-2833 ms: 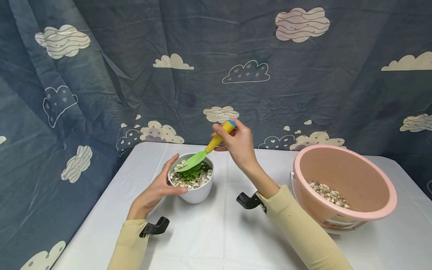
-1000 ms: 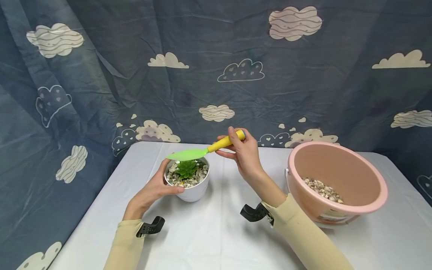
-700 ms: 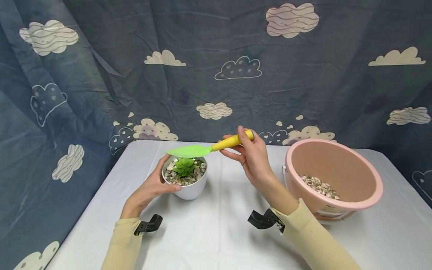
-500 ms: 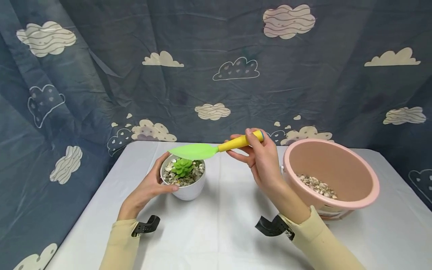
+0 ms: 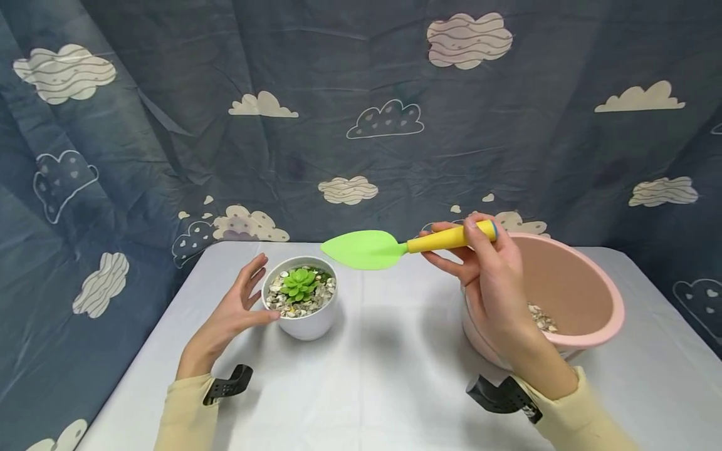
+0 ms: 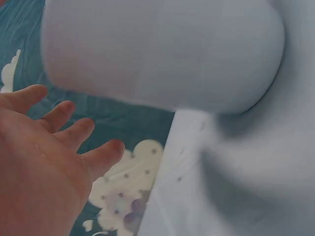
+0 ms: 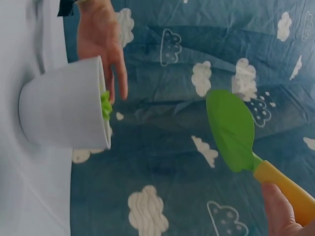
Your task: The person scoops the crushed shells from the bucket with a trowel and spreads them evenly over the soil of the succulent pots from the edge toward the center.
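My right hand point(image 5: 496, 282) grips the yellow handle of a green-bladed trowel point(image 5: 366, 249), held level above the table with the blade pointing left. No gravel shows on the blade. A white pot point(image 5: 307, 326) stands upright on the table, holding a green succulent point(image 5: 299, 285) set in pale gravel point(image 5: 324, 294). Beside the pot's left side is my left hand point(image 5: 228, 313), its fingers spread and its thumb near the rim. In the left wrist view, a gap shows between the fingers point(image 6: 103, 155) and the pot wall point(image 6: 162, 54).
A pink bucket point(image 5: 612, 307) with gravel point(image 5: 543, 319) in its bottom stands on the right, partly hidden behind my right hand. White cloth covers the table point(image 5: 361, 388). A dark blue curtain point(image 5: 316, 56) with cloud prints hangs behind it.
My right hand has drawn the trowel away from over the pot, to the right towards the bucket. My left hand has let go of the pot and moved slightly left.
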Demonstrator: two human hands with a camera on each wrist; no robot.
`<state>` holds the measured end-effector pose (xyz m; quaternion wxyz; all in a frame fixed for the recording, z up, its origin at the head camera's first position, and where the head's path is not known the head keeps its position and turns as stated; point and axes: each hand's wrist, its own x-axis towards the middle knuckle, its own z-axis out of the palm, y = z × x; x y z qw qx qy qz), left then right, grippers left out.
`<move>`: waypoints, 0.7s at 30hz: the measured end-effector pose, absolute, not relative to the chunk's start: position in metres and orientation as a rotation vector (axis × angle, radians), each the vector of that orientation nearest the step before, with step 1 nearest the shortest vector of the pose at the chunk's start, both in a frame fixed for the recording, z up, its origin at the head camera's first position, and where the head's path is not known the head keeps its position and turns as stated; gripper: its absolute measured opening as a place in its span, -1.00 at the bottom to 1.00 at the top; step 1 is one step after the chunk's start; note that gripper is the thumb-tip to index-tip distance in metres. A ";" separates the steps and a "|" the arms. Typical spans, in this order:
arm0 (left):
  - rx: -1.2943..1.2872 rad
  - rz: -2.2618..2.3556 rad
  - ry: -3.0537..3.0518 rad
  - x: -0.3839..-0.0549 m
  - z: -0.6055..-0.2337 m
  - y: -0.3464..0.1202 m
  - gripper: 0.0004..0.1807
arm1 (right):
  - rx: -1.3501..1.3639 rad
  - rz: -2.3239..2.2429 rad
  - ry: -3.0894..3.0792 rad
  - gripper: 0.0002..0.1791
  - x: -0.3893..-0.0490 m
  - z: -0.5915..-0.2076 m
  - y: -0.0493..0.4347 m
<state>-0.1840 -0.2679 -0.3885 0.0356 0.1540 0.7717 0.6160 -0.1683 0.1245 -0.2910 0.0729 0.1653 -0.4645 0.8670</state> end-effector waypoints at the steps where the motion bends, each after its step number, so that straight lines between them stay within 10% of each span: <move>1: 0.476 1.888 2.386 -0.183 -0.386 -0.270 0.13 | 0.499 2.603 -1.392 -0.76 -0.167 -0.291 0.129; 21: 0.805 1.970 2.590 -0.154 -0.330 -0.248 0.12 | 0.519 2.555 -1.214 -0.82 -0.157 -0.278 0.198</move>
